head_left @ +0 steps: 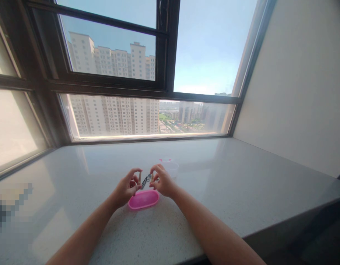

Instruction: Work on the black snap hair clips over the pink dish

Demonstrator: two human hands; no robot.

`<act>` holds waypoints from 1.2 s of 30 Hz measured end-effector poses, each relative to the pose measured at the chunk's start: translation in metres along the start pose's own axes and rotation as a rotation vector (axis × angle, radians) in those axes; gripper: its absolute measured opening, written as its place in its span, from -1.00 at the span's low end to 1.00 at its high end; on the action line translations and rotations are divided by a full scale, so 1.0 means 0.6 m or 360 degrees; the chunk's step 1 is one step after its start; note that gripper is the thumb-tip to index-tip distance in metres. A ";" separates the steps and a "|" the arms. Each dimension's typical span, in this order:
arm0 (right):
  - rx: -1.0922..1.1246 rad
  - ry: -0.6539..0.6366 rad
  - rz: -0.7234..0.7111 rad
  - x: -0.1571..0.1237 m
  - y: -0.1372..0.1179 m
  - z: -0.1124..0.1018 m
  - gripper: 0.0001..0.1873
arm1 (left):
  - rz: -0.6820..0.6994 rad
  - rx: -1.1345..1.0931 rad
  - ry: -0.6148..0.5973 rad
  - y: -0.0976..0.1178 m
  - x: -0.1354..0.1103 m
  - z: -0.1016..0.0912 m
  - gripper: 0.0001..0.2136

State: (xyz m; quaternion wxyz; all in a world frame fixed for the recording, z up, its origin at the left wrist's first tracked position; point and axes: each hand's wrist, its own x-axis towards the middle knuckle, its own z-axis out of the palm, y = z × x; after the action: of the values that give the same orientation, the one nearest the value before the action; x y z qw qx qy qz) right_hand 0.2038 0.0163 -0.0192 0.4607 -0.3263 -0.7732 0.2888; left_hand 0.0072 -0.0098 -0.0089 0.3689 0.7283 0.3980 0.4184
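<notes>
My left hand (129, 186) pinches a small tan, stick-like piece (140, 177) upright between thumb and fingers, just above the far-left rim of a pink oblong box (143, 200). Opposite it, my right hand (162, 181) is closed on a similar small tan piece (152, 177), partly covered by the fingers. Both pieces are too small to name surely. Several little dark metal items (144, 182) lie on the counter between my hands, behind the box. The box is without its lid, and its pink inside shows.
Behind my right hand lies a clear lid (171, 168) with pink clips. All this rests on a pale speckled counter (103, 162) below a dark-framed window (147, 140). A white wall (291, 92) bounds the right side. A blurred patch (9, 202) covers the left edge.
</notes>
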 end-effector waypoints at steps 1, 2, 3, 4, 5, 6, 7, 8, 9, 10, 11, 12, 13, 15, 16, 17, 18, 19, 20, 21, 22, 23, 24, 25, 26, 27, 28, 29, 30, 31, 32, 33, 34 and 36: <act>0.0017 -0.0013 0.0008 0.000 0.000 0.000 -0.58 | -0.0004 -0.0015 -0.0001 0.001 0.000 0.000 -0.59; 0.0038 -0.0029 0.0014 0.000 -0.001 0.001 -0.58 | -0.0008 -0.0029 0.0000 0.001 0.001 0.000 -0.59; 0.0060 -0.0045 0.0016 -0.001 -0.001 0.002 -0.59 | -0.0013 -0.0042 0.0005 0.002 0.001 0.000 -0.59; 0.0080 -0.0062 0.0014 -0.001 -0.002 0.002 -0.59 | -0.0019 -0.0053 0.0014 0.003 0.002 0.001 -0.58; 0.0094 -0.0073 0.0009 -0.001 -0.003 0.003 -0.60 | -0.0026 -0.0064 0.0023 0.003 0.002 0.001 -0.58; 0.0101 -0.0080 0.0002 -0.001 -0.004 0.003 -0.60 | -0.0034 -0.0076 0.0031 0.004 0.003 0.001 -0.58; 0.0102 -0.0083 -0.0004 -0.001 -0.005 0.004 -0.61 | -0.0041 -0.0091 0.0036 0.005 0.003 0.002 -0.57; 0.0102 -0.0085 -0.0008 -0.001 -0.005 0.004 -0.61 | -0.0050 -0.0110 0.0037 0.006 0.004 0.002 -0.57; 0.0109 -0.0087 -0.0007 -0.001 -0.006 0.004 -0.61 | -0.0060 -0.0131 0.0036 0.006 0.004 0.002 -0.57; 0.0123 -0.0091 -0.0001 0.000 -0.006 0.004 -0.61 | -0.0071 -0.0154 0.0032 0.007 0.004 0.003 -0.56; 0.0142 -0.0092 0.0007 0.000 -0.006 0.004 -0.61 | -0.0082 -0.0176 0.0027 0.007 0.004 0.003 -0.55; 0.0164 -0.0094 0.0016 0.000 -0.006 0.004 -0.61 | -0.0093 -0.0195 0.0023 0.008 0.004 0.003 -0.55; 0.0184 -0.0094 0.0024 0.000 -0.006 0.003 -0.61 | -0.0102 -0.0211 0.0017 0.008 0.004 0.003 -0.54; 0.0212 -0.0091 0.0033 0.000 -0.006 0.002 -0.60 | -0.0117 -0.0231 0.0009 0.008 0.005 0.002 -0.52; 0.0218 -0.0087 0.0034 0.000 -0.006 0.002 -0.58 | -0.0125 -0.0236 0.0004 0.008 0.005 0.002 -0.52; 0.0220 -0.0081 0.0034 0.000 -0.006 0.002 -0.55 | -0.0133 -0.0239 0.0002 0.008 0.005 0.001 -0.51; 0.0219 -0.0076 0.0032 0.000 -0.007 0.001 -0.51 | -0.0140 -0.0238 -0.0001 0.008 0.005 0.001 -0.51; 0.0217 -0.0068 0.0027 0.000 -0.007 0.001 -0.46 | -0.0148 -0.0235 -0.0004 0.008 0.005 0.001 -0.51; 0.0216 -0.0062 0.0019 0.000 -0.009 0.001 -0.41 | -0.0155 -0.0230 -0.0005 0.008 0.005 0.000 -0.50; 0.0217 -0.0058 0.0010 0.000 -0.010 0.000 -0.36 | -0.0164 -0.0225 -0.0007 0.009 0.005 0.000 -0.50; 0.0223 -0.0057 0.0001 -0.001 -0.011 0.000 -0.31 | -0.0173 -0.0219 -0.0007 0.010 0.005 0.000 -0.50; 0.0235 -0.0058 -0.0007 -0.001 -0.012 -0.001 -0.27 | -0.0186 -0.0214 -0.0006 0.011 0.005 0.000 -0.49; 0.0249 -0.0064 -0.0011 -0.001 -0.014 -0.001 -0.23 | -0.0198 -0.0207 -0.0006 0.013 0.005 0.000 -0.48; 0.0261 -0.0071 -0.0015 -0.001 -0.014 -0.002 -0.21 | -0.0211 -0.0199 -0.0004 0.014 0.005 0.000 -0.47; 0.0267 -0.0077 -0.0018 0.000 -0.015 -0.002 -0.19 | -0.0222 -0.0191 -0.0001 0.015 0.006 0.000 -0.47; 0.0266 -0.0082 -0.0022 0.000 -0.015 -0.002 -0.18 | -0.0229 -0.0183 0.0001 0.016 0.006 0.000 -0.46; 0.0260 -0.0085 -0.0025 0.000 -0.015 -0.002 -0.17 | -0.0233 -0.0176 0.0003 0.016 0.006 0.000 -0.46; 0.0254 -0.0087 -0.0027 0.000 -0.015 -0.002 -0.16 | -0.0234 -0.0169 0.0002 0.016 0.007 0.000 -0.45; 0.0250 -0.0089 -0.0027 0.001 -0.014 -0.002 -0.16 | -0.0235 -0.0160 0.0001 0.015 0.007 0.000 -0.45; 0.0253 -0.0093 -0.0024 0.001 -0.014 -0.001 -0.15 | -0.0236 -0.0148 0.0001 0.014 0.007 -0.001 -0.45; 0.0261 -0.0098 -0.0019 0.001 -0.013 -0.001 -0.15 | -0.0239 -0.0136 0.0000 0.014 0.008 -0.001 -0.45; 0.0269 -0.0103 -0.0013 0.001 -0.012 0.000 -0.15 | -0.0245 -0.0126 -0.0001 0.013 0.008 -0.001 -0.45; 0.0274 -0.0106 -0.0008 0.001 -0.012 0.000 -0.15 | -0.0253 -0.0120 -0.0001 0.013 0.008 -0.001 -0.44; 0.0273 -0.0103 -0.0003 0.002 -0.010 0.001 -0.15 | -0.0269 -0.0110 0.0002 0.014 0.009 -0.002 -0.43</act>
State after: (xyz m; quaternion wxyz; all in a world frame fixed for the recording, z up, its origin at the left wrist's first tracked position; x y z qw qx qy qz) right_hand 0.2015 0.0131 -0.0143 0.4622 -0.2754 -0.7603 0.3640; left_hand 0.0104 -0.0085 0.0006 0.4274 0.6787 0.4438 0.3997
